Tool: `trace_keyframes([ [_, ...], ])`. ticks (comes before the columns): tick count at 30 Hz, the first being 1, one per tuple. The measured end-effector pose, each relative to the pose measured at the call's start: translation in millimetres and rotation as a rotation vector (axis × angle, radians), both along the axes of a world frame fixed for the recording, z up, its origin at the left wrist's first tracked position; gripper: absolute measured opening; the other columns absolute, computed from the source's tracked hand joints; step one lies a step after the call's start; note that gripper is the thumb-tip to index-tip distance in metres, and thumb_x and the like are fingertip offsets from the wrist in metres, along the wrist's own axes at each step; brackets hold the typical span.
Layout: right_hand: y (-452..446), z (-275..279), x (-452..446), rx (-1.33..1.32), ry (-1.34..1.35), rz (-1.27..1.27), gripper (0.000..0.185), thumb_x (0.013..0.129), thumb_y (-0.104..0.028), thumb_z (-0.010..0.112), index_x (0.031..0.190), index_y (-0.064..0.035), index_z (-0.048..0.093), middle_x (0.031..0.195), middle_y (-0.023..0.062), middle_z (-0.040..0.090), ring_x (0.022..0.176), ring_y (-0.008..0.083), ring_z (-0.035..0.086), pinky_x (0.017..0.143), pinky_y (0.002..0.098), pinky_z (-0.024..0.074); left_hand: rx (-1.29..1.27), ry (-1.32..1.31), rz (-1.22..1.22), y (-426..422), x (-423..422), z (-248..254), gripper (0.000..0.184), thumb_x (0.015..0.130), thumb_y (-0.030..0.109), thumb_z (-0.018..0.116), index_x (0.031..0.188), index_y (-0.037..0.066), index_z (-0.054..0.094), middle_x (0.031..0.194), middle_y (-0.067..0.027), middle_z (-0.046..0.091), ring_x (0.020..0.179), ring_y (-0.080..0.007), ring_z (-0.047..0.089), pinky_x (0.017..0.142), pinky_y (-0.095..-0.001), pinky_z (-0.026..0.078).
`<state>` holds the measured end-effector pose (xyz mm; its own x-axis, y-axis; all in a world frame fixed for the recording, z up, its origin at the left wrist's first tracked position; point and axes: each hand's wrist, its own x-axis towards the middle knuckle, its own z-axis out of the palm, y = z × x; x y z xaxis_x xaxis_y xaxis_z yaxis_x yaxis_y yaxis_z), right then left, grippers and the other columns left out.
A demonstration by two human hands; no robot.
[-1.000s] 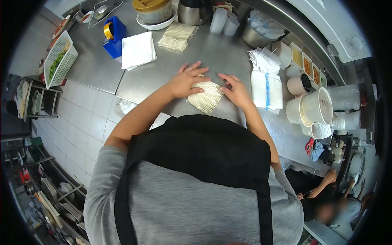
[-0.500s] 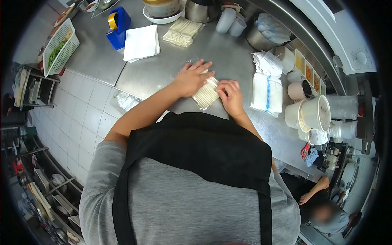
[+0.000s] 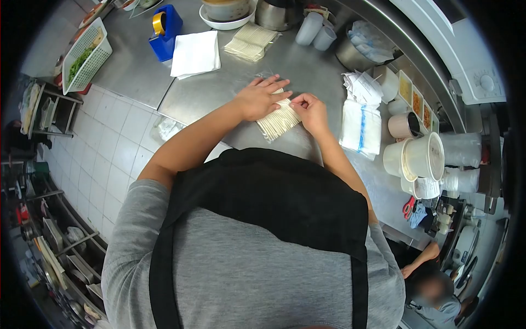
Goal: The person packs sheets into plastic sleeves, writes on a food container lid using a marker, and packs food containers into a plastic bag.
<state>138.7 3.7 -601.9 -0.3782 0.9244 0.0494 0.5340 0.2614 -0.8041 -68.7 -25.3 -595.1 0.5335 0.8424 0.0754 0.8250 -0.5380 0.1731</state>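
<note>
A flat pack of thin pale sticks (image 3: 278,122), seemingly in clear wrap, lies on the steel counter close to my body. My left hand (image 3: 259,100) rests palm down on its upper left part, fingers spread. At the pack's right edge is my right hand (image 3: 310,111), its thumb and fingertips pinched together; what is between them is too small to make out. A similar stick pack (image 3: 252,41) lies farther back, beside a stack of white napkins (image 3: 195,54).
Blue tape dispenser (image 3: 165,33) at back left; white basket with greens (image 3: 86,56) far left. Folded white cloths (image 3: 360,127), tubs (image 3: 426,157) and a metal pot (image 3: 353,54) line the right. Red scissors (image 3: 409,207) lie lower right. Another person (image 3: 430,288) is at bottom right.
My right hand has gone from open fingers to a pinch at the pack's edge. My left hand has stayed on the pack, which now lies flatter. The view has shifted slightly.
</note>
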Motion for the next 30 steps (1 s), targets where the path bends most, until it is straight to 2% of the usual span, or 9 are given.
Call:
trace_keyframes([
  [2, -3.8, -2.6, -0.3, 0.014, 0.037, -0.026, 0.009, 0.075, -0.01, 0.071, 0.08, -0.005, 0.065, 0.083, 0.0068, 0.063, 0.083, 0.0244, 0.058, 0.073, 0.0342, 0.0473, -0.007, 0.002, 0.005, 0.0, 0.3, 0.5, 0.05, 0.093, 0.03, 0.05, 0.142, 0.024, 0.039, 0.153, -0.0026, 0.024, 0.142, -0.0273, 0.019, 0.113, -0.048, 0.023],
  [5, -6.3, -19.5, 5.0, 0.688, -0.039, 0.072, 0.008, 0.074, -0.009, 0.07, 0.079, -0.0076, 0.064, 0.084, 0.0069, 0.062, 0.082, 0.0272, 0.056, 0.074, 0.0372, 0.0465, -0.009, 0.003, 0.003, 2.1, 0.5, -4.6, 0.05, 0.093, 0.029, 0.05, 0.142, 0.024, 0.039, 0.153, -0.0025, 0.024, 0.142, -0.0273, 0.019, 0.113, -0.0479, 0.023],
  [8, -9.3, -16.8, 3.5, 0.778, -0.052, 0.069, 0.01, 0.073, -0.008, 0.069, 0.081, -0.0098, 0.063, 0.085, 0.0065, 0.061, 0.081, 0.0277, 0.055, 0.072, 0.0378, 0.0465, -0.007, 0.009, 0.009, 3.3, 0.8, -6.2, 0.049, 0.094, 0.031, 0.048, 0.141, 0.023, 0.04, 0.153, -0.0016, 0.024, 0.142, -0.0261, 0.019, 0.112, -0.0495, 0.023],
  [11, -4.1, -22.0, 8.3, 0.637, -0.093, 0.11, 0.016, 0.074, -0.009, 0.069, 0.088, -0.0079, 0.062, 0.087, 0.0071, 0.061, 0.084, 0.0273, 0.056, 0.074, 0.0366, 0.0466, -0.013, 0.012, 0.012, 2.2, 1.8, -3.1, 0.05, 0.093, 0.029, 0.05, 0.141, 0.023, 0.039, 0.153, -0.0022, 0.024, 0.141, -0.027, 0.02, 0.112, -0.0487, 0.023],
  [14, 1.9, -18.1, 10.8, 0.197, 0.065, 0.1, 0.019, 0.074, -0.009, 0.068, 0.092, -0.0069, 0.062, 0.091, 0.0085, 0.061, 0.086, 0.0277, 0.056, 0.076, 0.0364, 0.0467, -0.034, -0.021, 0.011, 5.6, 0.0, -5.8, 0.049, 0.093, 0.028, 0.05, 0.14, 0.023, 0.041, 0.153, -0.0018, 0.024, 0.142, -0.0266, 0.02, 0.112, -0.0494, 0.023],
  [18, -2.5, 5.8, 4.6, 0.392, 0.014, 0.129, 0.019, 0.075, -0.01, 0.069, 0.093, -0.0068, 0.062, 0.097, 0.0107, 0.059, 0.089, 0.0285, 0.055, 0.077, 0.0371, 0.0467, -0.063, -0.571, -0.084, 11.6, -18.5, -13.0, 0.045, 0.092, 0.025, 0.052, 0.136, 0.022, 0.047, 0.151, -0.0056, 0.028, 0.14, -0.0286, 0.024, 0.112, -0.0468, 0.023],
  [20, -16.8, 7.0, 0.3, 0.724, -0.05, 0.116, 0.02, 0.076, -0.011, 0.07, 0.095, -0.0083, 0.062, 0.098, 0.011, 0.058, 0.09, 0.0294, 0.055, 0.078, 0.0385, 0.0465, 0.085, -0.515, -0.046, 2.3, -30.4, -13.1, 0.044, 0.091, 0.024, 0.054, 0.134, 0.021, 0.05, 0.148, -0.009, 0.033, 0.136, -0.0316, 0.03, 0.111, -0.0446, 0.027],
  [25, -64.8, 17.9, -29.4, 0.496, -0.186, 0.308, 0.037, 0.066, -0.021, 0.077, 0.095, -0.0066, 0.06, 0.099, 0.0093, 0.055, 0.099, 0.0288, 0.05, 0.085, 0.0408, 0.0407, 0.048, -0.465, 0.257, -26.0, -24.5, -14.6, 0.042, 0.087, 0.021, 0.057, 0.129, 0.018, 0.054, 0.132, -0.0156, 0.047, 0.12, -0.0364, 0.046, 0.101, -0.0464, 0.037],
  [30, -40.2, -6.3, 1.0, 0.624, -0.137, 0.281, 0.027, 0.072, -0.016, 0.074, 0.092, -0.0065, 0.061, 0.104, 0.0078, 0.06, 0.104, 0.0292, 0.054, 0.088, 0.0414, 0.0436, -0.025, -0.412, 0.573, -36.5, 4.0, 5.9, 0.044, 0.084, 0.03, 0.063, 0.125, 0.016, 0.057, 0.118, -0.0133, 0.053, 0.106, -0.0331, 0.052, 0.095, -0.0469, 0.04],
])
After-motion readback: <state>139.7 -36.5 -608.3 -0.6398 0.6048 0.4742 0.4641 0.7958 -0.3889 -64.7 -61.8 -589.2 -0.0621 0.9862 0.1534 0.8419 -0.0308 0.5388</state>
